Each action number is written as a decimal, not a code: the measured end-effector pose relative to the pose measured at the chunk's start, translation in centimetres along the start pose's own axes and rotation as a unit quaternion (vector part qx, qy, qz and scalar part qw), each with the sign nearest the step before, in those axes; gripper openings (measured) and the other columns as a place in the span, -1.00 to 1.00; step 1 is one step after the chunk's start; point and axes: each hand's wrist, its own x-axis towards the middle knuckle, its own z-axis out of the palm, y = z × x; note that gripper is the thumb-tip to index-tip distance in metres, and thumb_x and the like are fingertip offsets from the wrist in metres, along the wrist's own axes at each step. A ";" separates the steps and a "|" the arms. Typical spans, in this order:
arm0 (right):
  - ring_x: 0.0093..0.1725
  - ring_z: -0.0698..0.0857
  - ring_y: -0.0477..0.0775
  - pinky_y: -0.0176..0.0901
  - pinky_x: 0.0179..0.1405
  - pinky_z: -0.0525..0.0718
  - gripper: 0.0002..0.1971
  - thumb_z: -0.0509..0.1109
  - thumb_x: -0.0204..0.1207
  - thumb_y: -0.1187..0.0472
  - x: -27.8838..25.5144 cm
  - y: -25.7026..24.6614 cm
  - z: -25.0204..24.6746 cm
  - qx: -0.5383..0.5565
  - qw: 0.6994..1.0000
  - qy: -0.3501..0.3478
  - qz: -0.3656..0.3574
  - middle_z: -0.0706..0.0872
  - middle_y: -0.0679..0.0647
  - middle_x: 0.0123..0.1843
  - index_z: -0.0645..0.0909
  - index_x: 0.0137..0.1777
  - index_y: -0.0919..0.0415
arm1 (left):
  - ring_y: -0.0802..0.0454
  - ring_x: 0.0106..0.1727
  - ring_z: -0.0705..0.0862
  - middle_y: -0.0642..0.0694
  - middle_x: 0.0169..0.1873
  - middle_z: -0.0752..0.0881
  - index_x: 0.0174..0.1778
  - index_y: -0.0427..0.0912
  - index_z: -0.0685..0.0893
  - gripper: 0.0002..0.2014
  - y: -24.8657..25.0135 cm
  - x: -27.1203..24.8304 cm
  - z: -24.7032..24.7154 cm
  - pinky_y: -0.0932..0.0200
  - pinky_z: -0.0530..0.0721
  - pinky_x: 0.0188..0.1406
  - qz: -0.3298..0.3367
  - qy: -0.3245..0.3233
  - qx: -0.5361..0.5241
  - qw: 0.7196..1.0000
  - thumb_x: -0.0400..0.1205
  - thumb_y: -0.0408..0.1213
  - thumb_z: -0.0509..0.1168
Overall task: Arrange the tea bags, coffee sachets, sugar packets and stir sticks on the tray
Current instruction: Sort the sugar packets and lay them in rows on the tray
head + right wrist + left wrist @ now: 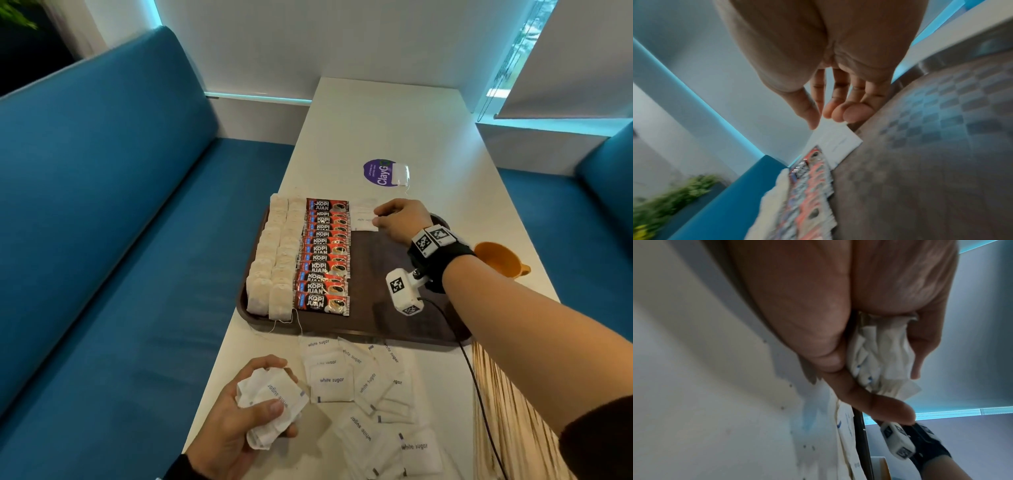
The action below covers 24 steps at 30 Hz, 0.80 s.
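Nearest the camera, the left hand (pixel 253 407) is clenched round a crumpled bundle of sugar packets (pixel 274 401), with the loose sugar packets (pixel 363 387) scattered on the counter (pixel 387 120) just to the right of its fingers (pixel 890 408). The right hand (pixel 402 219) reaches to the far end of the tray (pixel 394 329); its fingers (pixel 853 113) are bent onto the edge of the placed sugar packets (pixel 364 219), though whether they pinch one or only press it I cannot tell. To the left of these fingers run the coffee sachets (pixel 325 257), and further left the tea bags (pixel 274 260). The risk, as I judge it, is that sliding a packet nudges the sachet row askew, or that the tight left grip creases or splits a packet. The stir sticks (pixel 496 394) lie off the tray, under the right forearm, which could sweep them.
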 end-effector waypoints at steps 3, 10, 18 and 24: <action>-0.26 0.71 -0.01 -0.04 -0.08 0.82 -0.88 0.59 0.52 0.25 -5.4 -2.0 -1.2 0.037 0.998 -0.035 -0.040 0.79 0.08 -0.14 0.77 -0.03 0.02 | -0.31 -0.18 0.70 -0.40 0.00 0.68 0.36 -0.19 0.66 -0.27 0.0 -0.4 0.3 -0.14 0.81 -0.32 0.010 0.006 0.011 1.000 0.21 -0.45 0.65; -0.34 0.70 -0.08 -0.21 -0.31 0.73 -0.92 0.59 0.53 0.28 -20.0 -2.5 -0.6 0.128 0.976 -0.156 -0.079 0.78 0.05 -0.25 0.82 -0.04 0.09 | -0.34 -0.18 0.67 -0.39 -0.02 0.66 0.35 -0.26 0.61 -0.31 -0.2 -0.8 1.1 -0.07 0.77 -0.38 0.027 0.013 0.012 0.999 0.27 -0.50 0.62; -0.32 0.74 0.01 -0.11 -0.32 0.75 -0.77 0.63 0.51 0.17 -29.4 0.9 4.7 0.207 0.961 -0.184 0.026 0.74 0.08 -0.20 0.75 0.12 0.16 | -0.24 -0.30 0.70 -0.37 -0.12 0.72 0.15 -0.13 0.72 -0.51 -0.6 -1.3 0.8 0.04 0.75 -0.49 0.057 0.041 0.058 0.996 0.31 -0.48 0.62; -0.37 0.68 -0.08 -0.31 -0.39 0.64 -0.90 0.62 0.52 0.22 -30.9 1.8 5.1 0.200 0.964 -0.174 0.010 0.81 0.21 -0.25 0.85 0.01 0.12 | -0.21 -0.31 0.75 -0.36 -0.10 0.73 0.14 -0.21 0.72 -0.58 -0.9 -1.6 1.0 0.06 0.75 -0.52 0.071 0.034 0.084 0.993 0.37 -0.50 0.58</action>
